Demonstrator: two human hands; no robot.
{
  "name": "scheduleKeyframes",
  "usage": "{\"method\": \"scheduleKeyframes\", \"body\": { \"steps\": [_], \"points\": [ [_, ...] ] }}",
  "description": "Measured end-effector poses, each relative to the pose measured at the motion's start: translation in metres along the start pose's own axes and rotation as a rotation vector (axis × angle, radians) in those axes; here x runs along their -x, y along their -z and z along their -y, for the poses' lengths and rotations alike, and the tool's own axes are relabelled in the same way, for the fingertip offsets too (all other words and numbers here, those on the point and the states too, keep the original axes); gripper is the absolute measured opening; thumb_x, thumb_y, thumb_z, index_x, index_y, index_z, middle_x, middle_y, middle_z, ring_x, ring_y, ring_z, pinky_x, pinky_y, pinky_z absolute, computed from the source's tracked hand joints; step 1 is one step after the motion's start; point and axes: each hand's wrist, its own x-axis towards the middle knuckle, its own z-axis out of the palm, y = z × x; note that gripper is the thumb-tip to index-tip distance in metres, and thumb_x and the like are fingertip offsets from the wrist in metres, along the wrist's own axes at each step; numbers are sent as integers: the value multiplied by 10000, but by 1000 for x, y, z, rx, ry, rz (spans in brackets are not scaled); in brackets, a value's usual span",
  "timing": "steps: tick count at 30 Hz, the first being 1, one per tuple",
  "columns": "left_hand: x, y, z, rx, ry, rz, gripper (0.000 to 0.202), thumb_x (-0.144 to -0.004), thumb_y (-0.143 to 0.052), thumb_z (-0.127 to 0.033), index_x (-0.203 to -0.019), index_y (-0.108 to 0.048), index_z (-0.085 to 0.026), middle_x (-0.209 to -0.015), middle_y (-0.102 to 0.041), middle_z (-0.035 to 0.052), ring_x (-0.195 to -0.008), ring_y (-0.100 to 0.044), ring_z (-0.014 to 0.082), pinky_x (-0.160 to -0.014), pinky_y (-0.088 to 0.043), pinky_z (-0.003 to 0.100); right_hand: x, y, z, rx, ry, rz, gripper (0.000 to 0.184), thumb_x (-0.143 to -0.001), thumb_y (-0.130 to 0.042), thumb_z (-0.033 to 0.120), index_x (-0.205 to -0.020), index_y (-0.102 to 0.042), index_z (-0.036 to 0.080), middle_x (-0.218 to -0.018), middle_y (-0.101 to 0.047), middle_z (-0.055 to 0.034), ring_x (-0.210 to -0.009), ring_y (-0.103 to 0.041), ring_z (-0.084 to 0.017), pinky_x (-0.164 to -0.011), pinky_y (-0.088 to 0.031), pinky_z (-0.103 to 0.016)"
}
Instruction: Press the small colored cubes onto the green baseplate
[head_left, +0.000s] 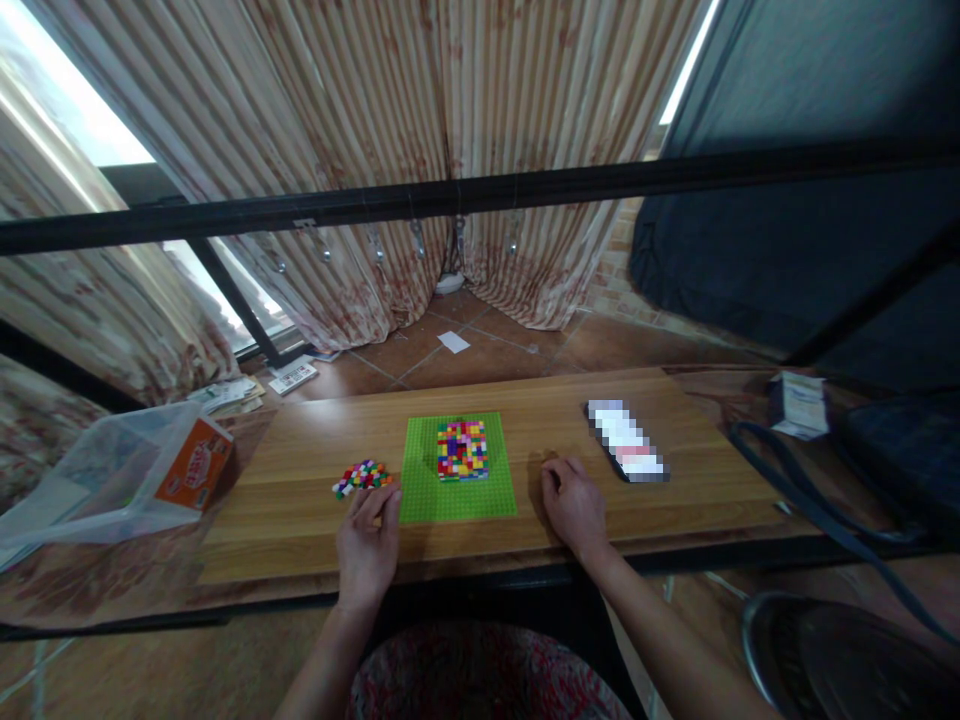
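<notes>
Wooden board (615,500) carries the work, with a green baseplate (457,495) lying flat at its middle. I note a square block of mixed-colour bricks (463,449) built on the far half of that plate, several layers deep by the look of it. A small pile of loose bricks (362,477) sits on the board just left of the plate, apart from it.

My left hand (367,545) rests at the plate's near left corner, fingers (375,500) curled and reaching toward the pile; it may be pinching one brick, but the view is too small for me to tell. My right hand (574,505) lies palm down on the board to the right of the plate, loosely closed and holding nothing.

Judgement: the step in hand is fetching a brick from the pile. The next move calls for a fine pinch on a single piece, then pressing it squarely onto the block's studs.

A clear plastic box (112,470) stands well off to the left.
</notes>
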Motion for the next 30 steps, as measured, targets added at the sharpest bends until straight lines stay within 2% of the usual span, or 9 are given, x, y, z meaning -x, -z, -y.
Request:
{"method": "scheduleKeyframes", "body": {
  "steps": [6,9,18,25,30],
  "points": [
    [-8,-25,-22,155,-30,101,230,-910,-540,-332,-920,-727,-200,-878,-745,42,-808,-687,168,-762,-561,301,1,0,0,-2,1,-10,208,-915,-468,241,-846,-659,195,-895,-649,-65,-769,-578,-185,-657,-384,-289],
    [-15,-35,-32,153,-66,147,163,-897,-574,-268,-927,-721,-205,-893,-752,33,-816,-694,156,-783,-556,288,1,0,-1,-7,12,-21,219,-917,-462,251,-853,-663,193,-890,-650,-68,-764,-573,-185,-658,-384,-290],
    [-32,-44,-52,42,-117,281,135,-891,-600,-213,-904,-734,-221,-891,-737,24,-810,-683,149,-767,-516,268,1,-1,-2,17,13,-15,227,-920,-457,252,-854,-667,197,-894,-651,-68,-732,-566,-179,-625,-365,-287],
    [-35,-52,-54,106,-76,237,115,-847,-643,-163,-863,-741,-221,-850,-724,13,-776,-661,137,-762,-515,269,1,0,-2,11,27,-25,217,-914,-468,256,-841,-666,200,-894,-654,-68,-730,-564,-180,-621,-368,-285],
    [-36,-59,-55,82,-25,225,120,-830,-656,-140,-887,-733,-212,-903,-750,18,-839,-677,152,-816,-522,302,1,-1,-2,10,20,-25,213,-914,-469,253,-847,-665,201,-901,-650,-60,-747,-573,-176,-642,-375,-281]
  ]
}}
